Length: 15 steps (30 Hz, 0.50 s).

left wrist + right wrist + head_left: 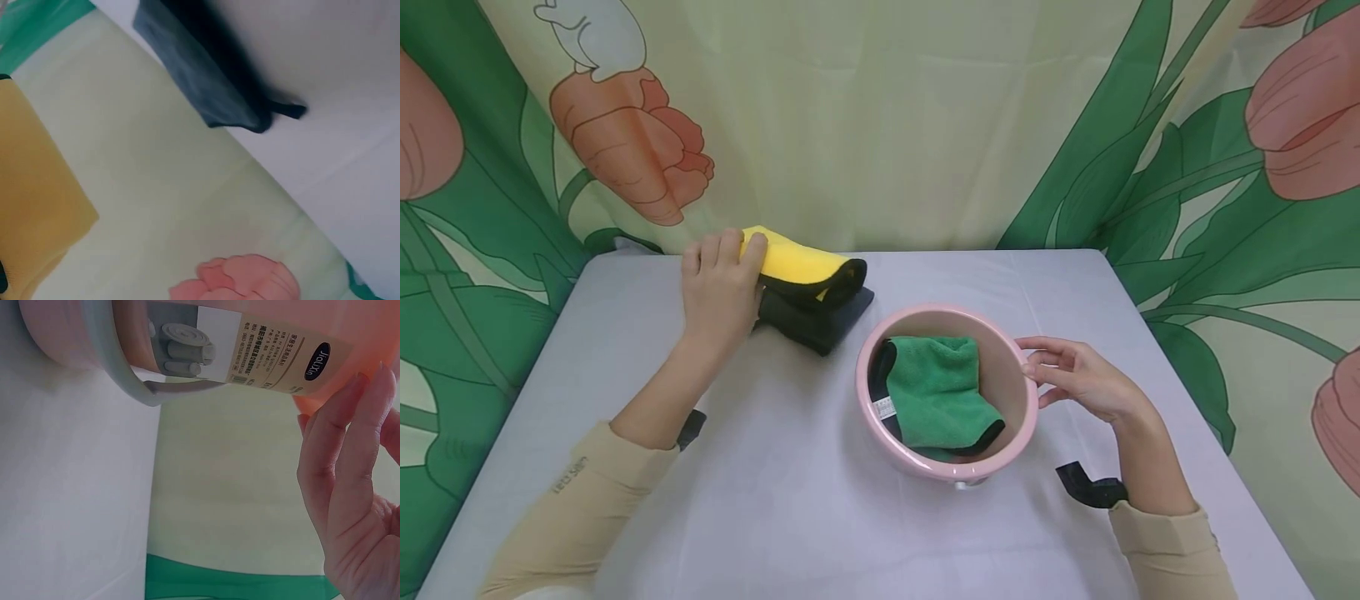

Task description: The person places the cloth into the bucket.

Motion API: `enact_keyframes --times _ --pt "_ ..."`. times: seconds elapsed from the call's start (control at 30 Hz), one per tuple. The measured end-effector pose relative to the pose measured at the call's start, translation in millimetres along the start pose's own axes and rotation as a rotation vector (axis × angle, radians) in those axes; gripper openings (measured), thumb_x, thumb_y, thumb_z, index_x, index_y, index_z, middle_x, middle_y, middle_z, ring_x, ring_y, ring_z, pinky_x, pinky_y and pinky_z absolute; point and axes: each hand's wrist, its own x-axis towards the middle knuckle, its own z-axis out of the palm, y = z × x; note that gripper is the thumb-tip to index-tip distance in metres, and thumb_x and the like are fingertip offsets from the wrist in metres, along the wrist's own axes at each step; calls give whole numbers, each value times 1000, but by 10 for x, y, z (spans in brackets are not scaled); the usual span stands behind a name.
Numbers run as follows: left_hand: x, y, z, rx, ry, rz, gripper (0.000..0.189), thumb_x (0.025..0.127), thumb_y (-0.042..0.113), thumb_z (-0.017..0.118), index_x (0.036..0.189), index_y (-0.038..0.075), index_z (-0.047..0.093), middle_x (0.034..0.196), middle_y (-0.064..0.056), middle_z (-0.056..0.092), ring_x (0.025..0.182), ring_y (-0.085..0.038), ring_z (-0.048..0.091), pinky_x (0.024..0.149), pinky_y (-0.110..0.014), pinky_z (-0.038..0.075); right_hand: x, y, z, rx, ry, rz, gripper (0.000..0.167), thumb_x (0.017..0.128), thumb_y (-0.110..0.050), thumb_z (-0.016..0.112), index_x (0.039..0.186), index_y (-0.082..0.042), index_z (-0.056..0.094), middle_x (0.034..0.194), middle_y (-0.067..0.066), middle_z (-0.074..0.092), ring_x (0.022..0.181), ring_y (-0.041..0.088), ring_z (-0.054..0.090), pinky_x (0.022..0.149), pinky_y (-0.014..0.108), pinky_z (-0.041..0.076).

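My left hand (722, 287) grips the left end of a folded yellow cloth (797, 254) with black edging, held just above a folded dark cloth (827, 325) on the table. In the left wrist view the yellow cloth (37, 194) is at the left edge and the dark cloth (200, 75) at the top. A pink bucket (936, 312) stands right of centre, with a green, black-edged cloth (940, 387) inside. My right hand (1078, 379) touches the outside of its right rim with loosely bent fingers. The right wrist view shows fingertips (359, 381) against the bucket's wall.
A pale cloth covers the table (775, 500). Behind it hangs a printed curtain (887, 125) with a carrot and tulips. The bucket has a printed label (269, 353) and a pale handle (128, 384) hanging on its side.
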Motion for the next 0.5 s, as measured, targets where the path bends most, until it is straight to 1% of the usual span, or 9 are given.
enact_keyframes --times 0.1,0.23,0.37,0.5 --pt "21 122 -24 -15 17 28 30 73 -9 55 100 5 51 90 -16 48 82 -32 45 73 -42 33 3 4 -2 5 0 1 37 89 -3 55 124 0 47 84 1 65 71 15 63 59 37 54" --pt "41 301 -58 -41 44 63 28 75 -9 54 99 6 52 90 -15 49 81 -32 46 71 -42 35 6 7 -5 6 2 3 36 89 -3 55 124 -1 47 84 1 65 71 15 64 59 37 54" --pt "52 483 -98 -66 53 99 25 77 -6 55 99 6 52 92 -15 50 83 -31 48 71 -41 36 9 12 -8 6 0 1 37 88 -2 55 124 0 47 85 1 65 72 14 64 60 37 54" --pt "45 655 -120 -97 53 149 24 78 -2 57 100 6 54 94 -16 52 85 -31 48 70 -40 37 13 19 -10 9 -3 -4 37 88 -2 55 124 1 46 85 0 65 72 14 63 59 37 54"
